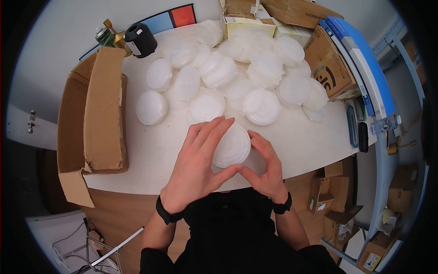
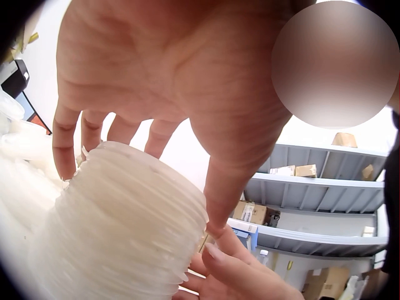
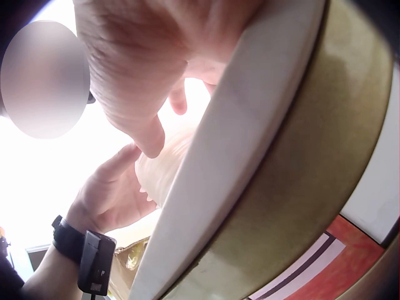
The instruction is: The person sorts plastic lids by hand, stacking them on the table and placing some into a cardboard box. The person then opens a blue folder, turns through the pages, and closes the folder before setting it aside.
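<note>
A stack of round, translucent white plastic lids (image 1: 233, 145) stands near the front edge of the table, between both hands. My left hand (image 1: 191, 160) curves round its left side, fingers along the far rim and thumb at the near side. From the right, my right hand (image 1: 268, 170) holds the same stack, its thumb meeting the left thumb in front. The left wrist view shows the many thin layered rims of the lid stack (image 2: 134, 215), with the left fingertips at its upper edge. In the right wrist view, the table edge partly hides the stack (image 3: 164, 169).
Several more lid stacks (image 1: 206, 106) crowd the white table (image 1: 150, 155) behind the hands. An open cardboard box (image 1: 105, 118) stands at the left, a black roll-shaped item (image 1: 140, 40) behind it. Boxes (image 1: 331, 64) and blue folders (image 1: 365, 68) line the back right.
</note>
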The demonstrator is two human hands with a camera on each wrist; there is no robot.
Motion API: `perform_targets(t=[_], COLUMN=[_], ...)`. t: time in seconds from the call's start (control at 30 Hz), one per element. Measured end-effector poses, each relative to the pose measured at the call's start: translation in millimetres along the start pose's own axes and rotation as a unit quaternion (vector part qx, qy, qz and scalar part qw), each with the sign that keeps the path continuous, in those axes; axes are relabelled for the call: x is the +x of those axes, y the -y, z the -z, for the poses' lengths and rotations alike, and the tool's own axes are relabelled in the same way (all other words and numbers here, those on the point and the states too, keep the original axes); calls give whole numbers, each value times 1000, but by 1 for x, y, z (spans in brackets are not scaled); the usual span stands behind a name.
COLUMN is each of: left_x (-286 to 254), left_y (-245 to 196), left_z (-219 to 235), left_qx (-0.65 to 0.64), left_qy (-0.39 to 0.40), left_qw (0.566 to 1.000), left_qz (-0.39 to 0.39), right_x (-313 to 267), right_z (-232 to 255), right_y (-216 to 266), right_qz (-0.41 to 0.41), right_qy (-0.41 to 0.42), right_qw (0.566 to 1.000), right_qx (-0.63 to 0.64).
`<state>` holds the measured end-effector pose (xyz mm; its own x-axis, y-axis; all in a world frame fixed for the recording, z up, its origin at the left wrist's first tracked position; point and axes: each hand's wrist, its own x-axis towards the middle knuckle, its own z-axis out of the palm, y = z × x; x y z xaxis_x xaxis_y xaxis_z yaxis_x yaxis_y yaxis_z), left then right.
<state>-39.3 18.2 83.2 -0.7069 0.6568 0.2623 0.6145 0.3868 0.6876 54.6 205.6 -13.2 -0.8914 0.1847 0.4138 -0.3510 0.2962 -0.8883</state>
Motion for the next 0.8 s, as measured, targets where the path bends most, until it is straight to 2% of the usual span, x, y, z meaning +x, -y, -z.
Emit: perform_targets(t=[0.07, 0.17, 0.23, 0.33, 0.43, 0.47, 0.53, 0.67, 0.8], left_x=[1, 6, 12, 25, 38, 41, 45, 51, 57], left_y=[-1, -7, -1, 24, 40, 44, 58, 74, 79], left_z=[3, 15, 25, 43, 52, 52, 44, 21, 9], left_qx=[-7, -5, 6, 17, 57, 59, 77, 121, 122], left_qy=[5, -4, -18, -34, 34, 32, 90, 97, 67], left_qw=[1000, 1000, 1000, 999, 995, 994, 992, 986, 989], left_qz=[6, -1, -14, 15, 81, 82, 51, 57, 59], right_x=[4, 5, 5, 2, -1, -2, -1, -1, -1], right_z=[3, 3, 3, 2, 1, 1, 1, 1, 2], right_y=[6, 4, 5, 3, 0, 0, 1, 1, 4], right_qz=[45, 57, 50, 31, 4, -13, -22, -33, -42], right_qy=[33, 37, 33, 20, 10, 7, 8, 10, 13], right_qw=[997, 996, 997, 999, 1000, 999, 999, 999, 998], right_qx=[-59, -61, -52, -31, -26, -34, -31, -29, -35])
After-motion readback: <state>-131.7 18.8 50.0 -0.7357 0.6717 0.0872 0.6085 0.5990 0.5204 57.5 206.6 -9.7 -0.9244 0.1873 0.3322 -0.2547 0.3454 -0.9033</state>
